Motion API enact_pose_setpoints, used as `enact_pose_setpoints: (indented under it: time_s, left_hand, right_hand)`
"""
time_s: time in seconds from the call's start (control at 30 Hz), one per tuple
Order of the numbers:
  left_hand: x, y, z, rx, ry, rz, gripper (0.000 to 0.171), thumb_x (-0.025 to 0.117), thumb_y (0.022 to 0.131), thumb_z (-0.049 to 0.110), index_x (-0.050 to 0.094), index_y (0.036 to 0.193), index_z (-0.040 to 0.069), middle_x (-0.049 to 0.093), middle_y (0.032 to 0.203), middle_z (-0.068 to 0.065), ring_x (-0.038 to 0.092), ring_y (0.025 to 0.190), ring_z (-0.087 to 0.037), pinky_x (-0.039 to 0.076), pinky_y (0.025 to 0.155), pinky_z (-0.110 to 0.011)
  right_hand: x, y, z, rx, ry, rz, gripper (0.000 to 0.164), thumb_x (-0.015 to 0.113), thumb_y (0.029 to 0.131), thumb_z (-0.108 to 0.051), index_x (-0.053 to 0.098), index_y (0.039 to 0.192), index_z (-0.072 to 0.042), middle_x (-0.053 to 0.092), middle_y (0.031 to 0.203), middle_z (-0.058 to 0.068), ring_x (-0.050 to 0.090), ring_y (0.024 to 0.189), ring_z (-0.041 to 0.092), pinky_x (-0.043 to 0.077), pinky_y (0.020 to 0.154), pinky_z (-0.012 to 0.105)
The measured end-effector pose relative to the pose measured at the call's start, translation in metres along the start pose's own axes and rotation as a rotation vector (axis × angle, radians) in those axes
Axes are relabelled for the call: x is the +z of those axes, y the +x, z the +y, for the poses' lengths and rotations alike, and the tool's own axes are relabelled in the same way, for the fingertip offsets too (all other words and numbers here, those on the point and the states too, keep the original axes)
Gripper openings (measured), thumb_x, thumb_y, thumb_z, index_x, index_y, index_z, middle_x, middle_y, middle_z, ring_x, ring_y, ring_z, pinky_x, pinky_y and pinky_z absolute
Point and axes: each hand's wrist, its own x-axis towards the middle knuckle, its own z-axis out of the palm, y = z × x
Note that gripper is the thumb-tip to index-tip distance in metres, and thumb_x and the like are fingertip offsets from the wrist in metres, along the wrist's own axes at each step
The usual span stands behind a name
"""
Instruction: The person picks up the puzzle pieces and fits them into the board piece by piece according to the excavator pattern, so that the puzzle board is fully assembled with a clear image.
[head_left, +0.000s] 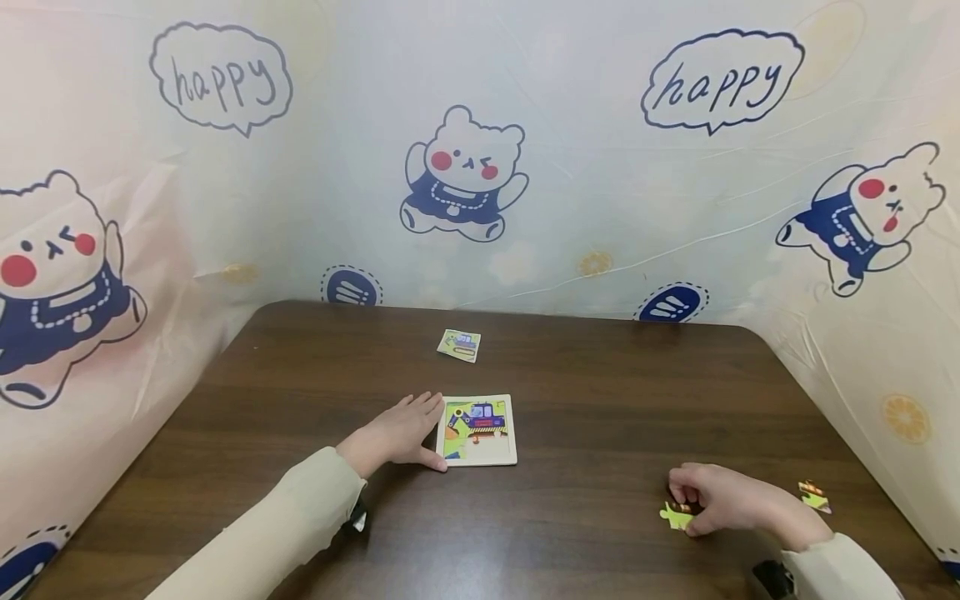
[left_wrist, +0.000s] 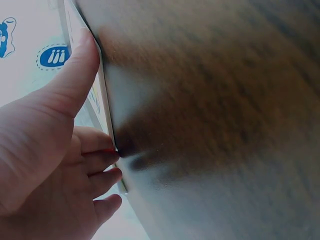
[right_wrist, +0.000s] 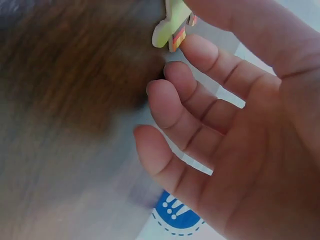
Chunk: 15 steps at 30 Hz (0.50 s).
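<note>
A jigsaw puzzle board point(head_left: 513, 450) in a pale square frame lies mid-table, its picture of a blue excavator partly filled and its lower right part bare. My left hand point(head_left: 401, 429) rests at the board's left edge, thumb by the near corner and fingers by the far one; in the left wrist view the thumb and fingertips meet the frame's side. Off to the right, my right hand point(head_left: 723, 500) pinches a yellow-green puzzle piece point(head_left: 677, 518) between thumb and index finger, low over the table. In the right wrist view the other fingers curl loosely beside the piece point(right_wrist: 175, 22).
Another puzzle piece point(head_left: 814, 497), green with orange, lies right of the right wrist. A small picture card point(head_left: 460, 345) of the excavator sits behind the board. The dark wooden table point(head_left: 585, 400) ends at a printed cloth backdrop point(head_left: 585, 192) on three sides.
</note>
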Motion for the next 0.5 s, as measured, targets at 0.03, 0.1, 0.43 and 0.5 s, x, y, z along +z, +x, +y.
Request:
enact_pose_setpoints:
  time_s: [0.03,0.1,0.43,0.5]
  left_hand:
    - [0.0003,0.0,-0.0003,0.0,-0.001,0.0,0.095,0.064,0.076,0.056,0.031,0.139,-0.007,0.027,0.146,-0.019,0.02,0.135,-0.032,0.016,0.108,-0.044]
    - [0.0011,0.0004,-0.001,-0.003,0.001,0.001,0.095,0.064,0.076,0.056,0.031,0.139,-0.007,0.027,0.146,-0.018,0.02,0.135,-0.032,0.016,0.108,-0.044]
    - [0.0002,-0.0002,-0.0001,-0.006,0.003,-0.008,0.094,0.063,0.077,0.056,0.03,0.14,-0.006,0.026,0.147,-0.018,0.019,0.135,-0.031,0.016,0.109,-0.043]
    - [0.0,-0.0002,-0.0001,-0.004,0.007,-0.009,0.094,0.062,0.078,0.056,0.03,0.14,-0.006,0.025,0.147,-0.018,0.019,0.135,-0.031,0.016,0.109,-0.043]
  right_hand:
    - [0.0001,-0.0001,-0.0001,-0.007,-0.011,0.009,0.036,0.077,0.066,-0.01,0.045,0.08,-0.013,0.04,0.073,-0.007,0.037,0.065,0.003,0.032,0.051,0.02]
    - [0.0003,-0.0001,0.0,-0.018,-0.029,0.023,0.035,0.077,0.066,-0.01,0.045,0.08,-0.014,0.04,0.073,-0.008,0.038,0.064,0.003,0.033,0.051,0.019]
    - [-0.0047,0.0055,-0.0046,-0.005,-0.016,0.075,0.027,0.073,0.075,-0.009,0.046,0.081,-0.013,0.045,0.072,-0.006,0.044,0.062,0.006,0.038,0.052,0.02]
    - [-0.0057,0.0091,-0.0067,0.008,-0.021,0.087,0.026,0.072,0.076,-0.011,0.047,0.082,-0.013,0.046,0.072,-0.006,0.045,0.063,0.006,0.039,0.053,0.021]
